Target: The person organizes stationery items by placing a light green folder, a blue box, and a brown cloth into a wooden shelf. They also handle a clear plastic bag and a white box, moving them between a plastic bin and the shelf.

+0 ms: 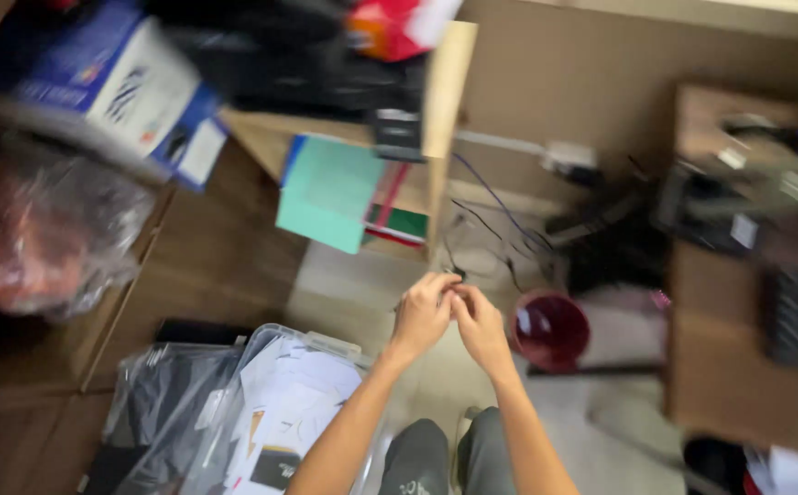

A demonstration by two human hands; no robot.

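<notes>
Two hands: left hand (423,316), right hand (478,323), touching; one red bowl (549,330) beside

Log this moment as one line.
left hand | right hand | touching, pinching small dark item, blurred | red bowl to the right | clear bin lower left

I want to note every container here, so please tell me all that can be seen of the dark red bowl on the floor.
The bowl is round, dark red and glossy, with pale light reflecting off its inside; it looks like plastic or glass, but blur leaves that unsure. It stands upright on the pale floor, open side up, and appears empty. It sits just right of the right hand, apart from it, with tangled dark cables behind it and a wooden cabinet to its right.
</notes>
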